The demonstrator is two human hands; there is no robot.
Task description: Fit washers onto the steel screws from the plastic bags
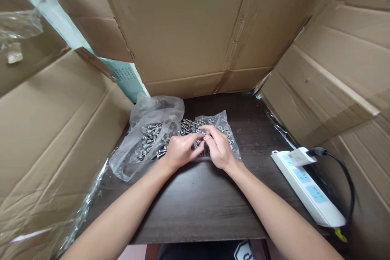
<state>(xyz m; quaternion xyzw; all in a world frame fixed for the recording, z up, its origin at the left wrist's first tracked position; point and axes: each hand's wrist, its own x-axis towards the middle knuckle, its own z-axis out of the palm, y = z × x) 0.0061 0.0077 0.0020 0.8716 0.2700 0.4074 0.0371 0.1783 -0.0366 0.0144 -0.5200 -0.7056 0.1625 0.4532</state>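
My left hand point(183, 149) and my right hand point(218, 146) meet over the plastic bags, fingertips pinched together. What they hold between them is small and mostly hidden by the fingers, so I cannot name it. To the left, a clear plastic bag point(122, 166) lies spread open with many metal bolts point(150, 136) in it. Loose bolts point(188, 125) are heaped just beyond my left hand. Behind and right of my right hand, a second clear bag point(221, 118) has washers point(228, 133) and other small metal pieces on it.
Cardboard walls point(189, 28) enclose the dark wooden table point(198, 203) at the back and both sides. A white power strip point(310, 191) lies at the right, with a plugged-in adapter point(300, 157) and black cable point(350, 183). The table's front edge is near my body.
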